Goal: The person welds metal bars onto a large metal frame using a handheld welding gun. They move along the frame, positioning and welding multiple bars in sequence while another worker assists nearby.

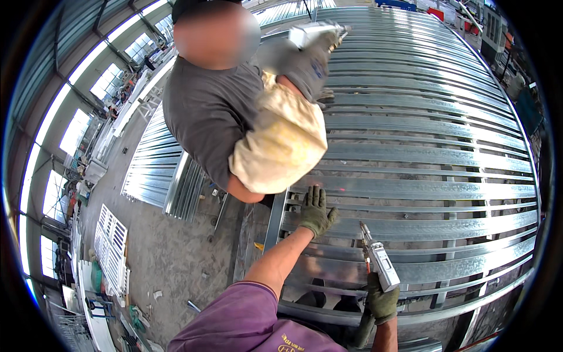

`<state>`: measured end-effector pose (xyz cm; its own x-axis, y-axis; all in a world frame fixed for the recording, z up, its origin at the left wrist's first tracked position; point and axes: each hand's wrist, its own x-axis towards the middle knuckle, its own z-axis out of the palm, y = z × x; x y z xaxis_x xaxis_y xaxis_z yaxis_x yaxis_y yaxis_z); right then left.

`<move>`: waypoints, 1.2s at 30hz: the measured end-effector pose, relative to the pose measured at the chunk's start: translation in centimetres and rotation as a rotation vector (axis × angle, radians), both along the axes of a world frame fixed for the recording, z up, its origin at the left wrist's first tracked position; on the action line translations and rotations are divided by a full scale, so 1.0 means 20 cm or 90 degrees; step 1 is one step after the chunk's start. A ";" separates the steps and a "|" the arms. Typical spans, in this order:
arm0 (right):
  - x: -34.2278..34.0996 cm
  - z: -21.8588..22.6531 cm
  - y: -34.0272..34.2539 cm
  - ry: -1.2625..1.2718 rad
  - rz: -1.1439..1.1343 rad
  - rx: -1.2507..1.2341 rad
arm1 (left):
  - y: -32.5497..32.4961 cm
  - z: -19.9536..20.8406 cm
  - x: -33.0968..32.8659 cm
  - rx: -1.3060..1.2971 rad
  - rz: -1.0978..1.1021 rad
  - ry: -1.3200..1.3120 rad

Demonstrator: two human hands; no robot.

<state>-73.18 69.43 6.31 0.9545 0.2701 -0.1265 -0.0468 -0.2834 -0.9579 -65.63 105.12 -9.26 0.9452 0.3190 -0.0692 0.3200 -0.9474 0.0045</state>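
Observation:
My left hand (317, 215), in a dark green work glove, lies with fingers spread on the shiny metal slats (375, 189) near the left rail (275, 220) of a large frame. My right hand (382, 299), gloved alike, grips a white handheld welding gun (382, 267) at its lower end. The gun's narrow nozzle points up and away, its tip just above a slat and apart from my left hand. A small red light spot shows on a slat beyond my fingers.
A co-worker in a grey shirt (202, 102) leans over the frame ahead on the left, a gloved hand on a similar white gun (311, 34). Metal profiles (153, 158) are stacked on the left, near a white slatted panel (110, 249) on the floor. Gaps separate the slats.

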 end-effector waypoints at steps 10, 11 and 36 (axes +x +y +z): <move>0.00 -0.03 -0.10 -0.020 -0.012 -0.027 | 0.00 0.04 0.00 -0.018 0.004 0.020; 0.00 -0.05 -0.11 -0.053 -0.024 -0.014 | 0.00 0.03 0.00 -0.017 0.002 0.014; -0.03 -0.22 -0.29 -0.073 -0.045 -0.093 | -0.01 0.07 0.01 -0.012 0.005 0.037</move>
